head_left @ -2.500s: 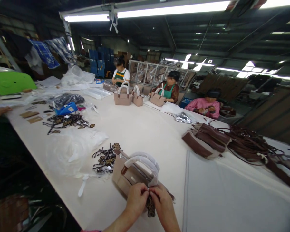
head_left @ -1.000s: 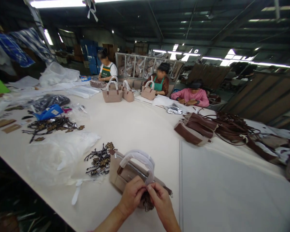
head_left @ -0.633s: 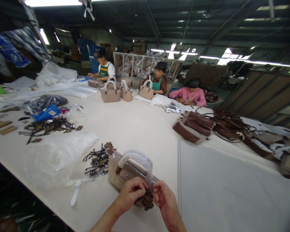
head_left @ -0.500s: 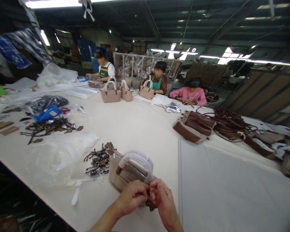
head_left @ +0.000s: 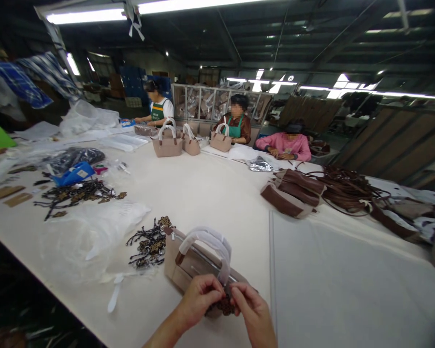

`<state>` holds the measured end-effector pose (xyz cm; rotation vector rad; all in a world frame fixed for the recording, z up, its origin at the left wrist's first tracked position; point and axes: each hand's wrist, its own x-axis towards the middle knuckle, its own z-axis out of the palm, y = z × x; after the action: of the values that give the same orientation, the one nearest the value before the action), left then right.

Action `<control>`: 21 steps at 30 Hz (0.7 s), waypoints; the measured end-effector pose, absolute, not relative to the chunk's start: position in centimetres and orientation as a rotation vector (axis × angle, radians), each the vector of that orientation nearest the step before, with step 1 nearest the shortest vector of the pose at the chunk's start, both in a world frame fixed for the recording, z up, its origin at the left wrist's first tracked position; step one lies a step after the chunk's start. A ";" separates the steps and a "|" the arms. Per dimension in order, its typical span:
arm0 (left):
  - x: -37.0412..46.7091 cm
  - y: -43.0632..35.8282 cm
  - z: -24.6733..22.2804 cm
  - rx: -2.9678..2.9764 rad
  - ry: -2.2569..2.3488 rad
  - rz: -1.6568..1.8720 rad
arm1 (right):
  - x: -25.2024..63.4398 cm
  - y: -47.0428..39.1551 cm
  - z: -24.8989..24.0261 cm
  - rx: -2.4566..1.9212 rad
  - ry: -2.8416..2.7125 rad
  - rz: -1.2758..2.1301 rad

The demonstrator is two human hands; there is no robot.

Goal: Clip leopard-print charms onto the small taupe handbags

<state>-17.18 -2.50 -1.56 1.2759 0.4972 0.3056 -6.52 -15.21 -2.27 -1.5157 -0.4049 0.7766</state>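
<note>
A beige handbag (head_left: 174, 258) stands in front of me on the white table, its two handles (head_left: 223, 246) wrapped in white. At the base of the nearer handle, my left hand (head_left: 200, 298) is closed in a pinch on a brown, flower-patterned charm with dark cords (head_left: 225, 305). My right hand (head_left: 253, 309) pinches the same charm from the other side, thumb against forefinger. The charm hangs against the bag's side; its cord is too small to trace between the fingertips. Left of the bag lies a pile of similar charms (head_left: 152, 246).
Crumpled clear plastic (head_left: 72, 241) and a white strip (head_left: 115, 295) lie to the left, with more charms (head_left: 83, 191) and a blue tape dispenser (head_left: 73, 174) beyond. Brown bags (head_left: 293, 191) and straps (head_left: 344, 186) are at the right. Across the table several people work beside finished handbags (head_left: 167, 146).
My hands have drawn slightly apart at the charm, and the right fingers have opened from a tighter curl into a pinch. The bag stays in about the same place.
</note>
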 end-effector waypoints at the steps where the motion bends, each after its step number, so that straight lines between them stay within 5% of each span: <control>1: -17.2 -2.6 -1.5 1.268 0.481 0.300 | -6.8 -15.1 -2.5 -1.516 -0.427 0.778; 21: -17.6 -2.9 0.5 1.801 0.484 0.297 | -7.6 -14.8 -2.9 -1.411 -0.416 0.817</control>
<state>-17.62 -2.89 0.45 1.8007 0.4838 0.2970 -7.61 -14.84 -2.91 -1.4115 -0.4161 0.8170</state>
